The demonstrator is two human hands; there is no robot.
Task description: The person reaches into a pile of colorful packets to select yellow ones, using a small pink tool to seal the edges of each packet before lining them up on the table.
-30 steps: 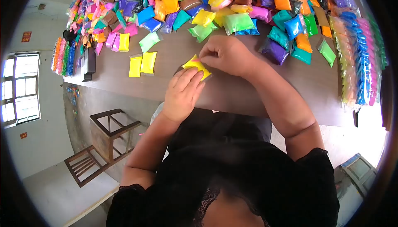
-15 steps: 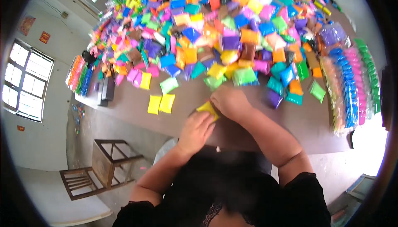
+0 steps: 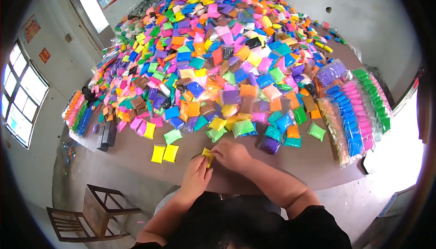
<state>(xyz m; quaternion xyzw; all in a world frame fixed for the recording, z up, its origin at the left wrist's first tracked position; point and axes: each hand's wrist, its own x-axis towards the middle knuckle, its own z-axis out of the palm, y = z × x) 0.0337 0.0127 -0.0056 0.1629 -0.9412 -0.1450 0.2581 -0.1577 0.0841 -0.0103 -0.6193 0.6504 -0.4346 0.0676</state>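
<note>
The view has tilted up, but handling continues below the packet heap [image 3: 218, 72]: left hand [image 3: 195, 175] still grips the yellow packet [image 3: 206, 151], right hand [image 3: 232, 156] touching beside that grip, its pinch unclear.

Daylight is pouring through the window [image 3: 25, 94] at left, while the narrow opening [image 3: 92, 10] above it is glowing white. Strong glare is bleaching the far right side. Soft shadows are falling on the tabletop [image 3: 304, 169]. The packets [image 3: 227, 31] are looking fairly sharp, the wide lens is bending straight edges, and blackness is ringing the view.
</note>
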